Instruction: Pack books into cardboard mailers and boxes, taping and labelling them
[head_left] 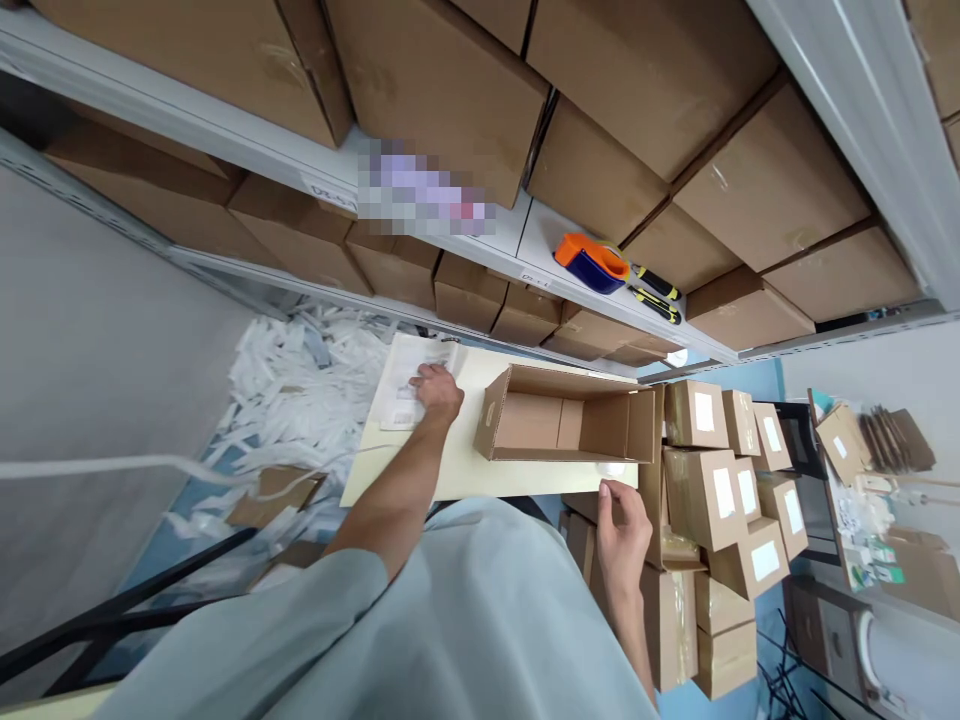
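Note:
On the left part of the pale yellow table point(461, 475), my left hand point(437, 392) rests on white printed papers point(405, 385), its fingers spread over them. My right hand point(624, 515) is at the table's right front edge, thumb and index finger brought together; what they pinch, if anything, is too small to make out. A small whitish item point(611, 468) lies on the table just above those fingertips. Between my hands, nearer the right one, stands an open-topped cardboard box point(525, 420) with nothing visible inside.
Cardboard boxes point(442, 90) fill the shelves ahead. An orange and blue tape dispenser point(592, 263) and yellow-black cutters point(656, 292) lie on the shelf edge. Labelled boxes point(701, 415) are stacked at the right. White paper strips point(300, 380) cover the floor at the left.

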